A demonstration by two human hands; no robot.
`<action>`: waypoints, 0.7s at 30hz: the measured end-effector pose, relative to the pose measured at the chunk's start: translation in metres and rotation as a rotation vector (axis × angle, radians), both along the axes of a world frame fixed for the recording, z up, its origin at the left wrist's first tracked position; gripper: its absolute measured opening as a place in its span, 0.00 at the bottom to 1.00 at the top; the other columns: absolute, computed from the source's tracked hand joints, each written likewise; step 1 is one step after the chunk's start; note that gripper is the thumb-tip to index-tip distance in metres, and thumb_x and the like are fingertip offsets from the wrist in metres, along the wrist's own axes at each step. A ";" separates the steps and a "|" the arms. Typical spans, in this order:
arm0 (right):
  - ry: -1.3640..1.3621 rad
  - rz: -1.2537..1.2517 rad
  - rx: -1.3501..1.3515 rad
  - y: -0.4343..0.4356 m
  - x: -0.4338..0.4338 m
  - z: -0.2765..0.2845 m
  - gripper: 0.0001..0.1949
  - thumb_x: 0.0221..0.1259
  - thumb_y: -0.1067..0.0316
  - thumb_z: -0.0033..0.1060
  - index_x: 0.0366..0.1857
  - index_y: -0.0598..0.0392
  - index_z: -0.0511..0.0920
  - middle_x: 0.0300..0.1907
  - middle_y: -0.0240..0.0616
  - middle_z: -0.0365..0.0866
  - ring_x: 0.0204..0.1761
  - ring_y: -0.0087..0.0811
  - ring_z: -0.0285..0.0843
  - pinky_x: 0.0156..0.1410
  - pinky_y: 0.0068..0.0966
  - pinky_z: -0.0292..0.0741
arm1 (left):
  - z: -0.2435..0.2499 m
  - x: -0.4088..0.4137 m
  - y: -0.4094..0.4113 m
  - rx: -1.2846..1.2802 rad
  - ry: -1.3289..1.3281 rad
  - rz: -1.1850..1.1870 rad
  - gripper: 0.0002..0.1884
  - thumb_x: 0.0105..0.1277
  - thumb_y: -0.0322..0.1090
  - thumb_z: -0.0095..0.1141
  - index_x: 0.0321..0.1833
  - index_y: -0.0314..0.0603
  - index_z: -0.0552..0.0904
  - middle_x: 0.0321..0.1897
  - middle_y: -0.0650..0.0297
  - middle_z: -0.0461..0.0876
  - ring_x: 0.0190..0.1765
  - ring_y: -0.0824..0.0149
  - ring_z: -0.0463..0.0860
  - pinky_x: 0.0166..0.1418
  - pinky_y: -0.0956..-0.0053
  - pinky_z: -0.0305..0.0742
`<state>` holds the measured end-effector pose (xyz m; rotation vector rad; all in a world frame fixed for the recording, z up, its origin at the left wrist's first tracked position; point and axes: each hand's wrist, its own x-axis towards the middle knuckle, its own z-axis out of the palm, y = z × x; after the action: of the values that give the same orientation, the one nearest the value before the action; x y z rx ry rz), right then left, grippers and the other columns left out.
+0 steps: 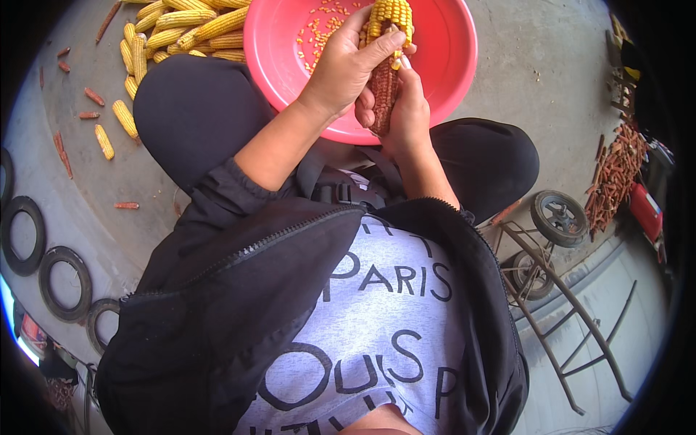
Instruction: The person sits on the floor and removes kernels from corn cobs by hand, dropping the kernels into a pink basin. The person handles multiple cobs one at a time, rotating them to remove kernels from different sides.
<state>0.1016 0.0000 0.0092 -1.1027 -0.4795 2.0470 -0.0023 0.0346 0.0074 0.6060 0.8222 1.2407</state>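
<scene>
Between my two hands is a corn cob (385, 95), its lower part stripped to the reddish core and its top still bearing yellow kernels. My left hand (342, 68) wraps the upper part from the left, thumb lying across the cob. The lower, bare part rests in my right hand (408, 109), whose thumb touches a few kernels at the edge of the remaining rows. Both hands are over a pink plastic basin (446, 70), which has loose corn kernels (312, 43) scattered on the left of its bottom.
Unshelled corn ears (201, 27) are piled left of the basin. Bare cobs (93, 97) lie scattered on the concrete floor. Tires (65, 284) stand at the left. To the right are a metal hand truck (582, 310) with wheels and a heap of bare cobs (617, 174).
</scene>
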 end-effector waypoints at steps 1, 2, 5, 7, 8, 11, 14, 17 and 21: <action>-0.003 0.002 0.000 0.000 0.000 0.000 0.25 0.72 0.46 0.25 0.37 0.56 0.71 0.18 0.35 0.68 0.15 0.28 0.65 0.21 0.23 0.63 | 0.003 -0.001 0.000 -0.014 -0.007 -0.018 0.21 0.73 0.32 0.51 0.66 0.36 0.68 0.45 0.64 0.79 0.46 0.74 0.79 0.49 0.82 0.75; 0.005 0.000 -0.001 0.000 0.000 0.001 0.25 0.72 0.46 0.25 0.37 0.56 0.71 0.19 0.35 0.69 0.15 0.28 0.65 0.21 0.23 0.63 | 0.007 -0.003 0.000 -0.029 -0.014 -0.035 0.21 0.73 0.32 0.51 0.66 0.36 0.67 0.46 0.64 0.79 0.46 0.74 0.79 0.49 0.82 0.75; -0.051 -0.003 0.018 0.000 -0.002 0.002 0.24 0.73 0.46 0.27 0.37 0.56 0.72 0.19 0.35 0.70 0.16 0.28 0.66 0.21 0.22 0.64 | 0.010 -0.003 0.004 -0.091 -0.212 -0.021 0.21 0.73 0.33 0.51 0.66 0.36 0.68 0.46 0.65 0.78 0.46 0.75 0.78 0.50 0.81 0.75; -0.197 0.004 0.059 -0.001 -0.004 -0.002 0.23 0.73 0.46 0.28 0.38 0.56 0.72 0.20 0.35 0.71 0.17 0.27 0.67 0.22 0.22 0.65 | 0.005 -0.004 0.007 -0.093 -0.212 0.007 0.20 0.73 0.34 0.51 0.66 0.36 0.68 0.47 0.65 0.78 0.47 0.75 0.78 0.51 0.81 0.75; -0.182 0.019 0.096 -0.002 -0.003 -0.002 0.23 0.74 0.47 0.29 0.37 0.56 0.72 0.20 0.35 0.71 0.18 0.27 0.68 0.23 0.22 0.66 | 0.002 -0.003 0.007 -0.073 -0.117 0.016 0.20 0.74 0.35 0.51 0.65 0.36 0.69 0.47 0.65 0.78 0.47 0.75 0.78 0.51 0.81 0.75; -0.181 -0.003 0.014 -0.002 -0.004 0.001 0.23 0.74 0.47 0.28 0.37 0.56 0.72 0.20 0.35 0.71 0.18 0.27 0.67 0.23 0.22 0.66 | 0.001 -0.002 0.004 -0.014 0.059 0.018 0.20 0.74 0.36 0.51 0.64 0.35 0.70 0.48 0.64 0.78 0.48 0.74 0.78 0.51 0.82 0.75; -0.142 0.001 0.027 -0.001 -0.003 0.001 0.23 0.73 0.47 0.28 0.37 0.57 0.72 0.20 0.35 0.71 0.17 0.27 0.67 0.23 0.22 0.66 | 0.004 -0.002 0.002 -0.001 0.061 0.014 0.19 0.75 0.37 0.47 0.64 0.35 0.71 0.48 0.64 0.79 0.48 0.73 0.79 0.51 0.82 0.75; -0.119 -0.012 0.039 -0.001 -0.002 -0.001 0.24 0.73 0.47 0.29 0.38 0.57 0.72 0.20 0.35 0.71 0.17 0.27 0.67 0.23 0.22 0.66 | 0.008 -0.005 0.002 -0.038 -0.188 -0.006 0.19 0.76 0.38 0.44 0.64 0.36 0.71 0.47 0.64 0.80 0.46 0.73 0.80 0.50 0.82 0.75; -0.138 0.011 0.047 0.000 -0.001 0.000 0.24 0.73 0.46 0.29 0.39 0.58 0.73 0.20 0.35 0.70 0.17 0.27 0.66 0.23 0.22 0.65 | -0.008 -0.006 0.004 -0.127 -0.334 -0.015 0.19 0.77 0.39 0.44 0.65 0.37 0.70 0.45 0.65 0.81 0.44 0.74 0.80 0.49 0.81 0.76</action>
<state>0.1003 -0.0004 0.0095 -1.2201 -0.6013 1.9675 -0.0083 0.0386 -0.0004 0.2901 0.6089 1.2245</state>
